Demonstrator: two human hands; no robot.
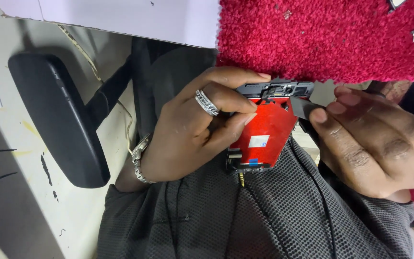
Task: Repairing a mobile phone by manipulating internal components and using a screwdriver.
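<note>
Phone screen assembly [264, 134]: red back, black frame, white and blue stickers; held over lap, below edge of red towel [331, 38]. Left hand [192, 129]: clamped on assembly's left edge, silver ring [206, 102] on finger, bracelet [139, 160] at wrist. Right hand [374, 144]: pinching thin dark pry tool [304, 108], tip at assembly's upper right corner. Chair armrest [56, 120]: black, well left. Containers: none visible.

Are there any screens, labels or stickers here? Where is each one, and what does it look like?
Phone screen panel: back side up, held in the left hand, a red rectangle with a black frame.
White sticker: mid-panel, small, squarish and plain.
Blue sticker: near the panel's lower edge, tiny.
Flat grey tool: in the right hand, at the panel's top corner.
</note>
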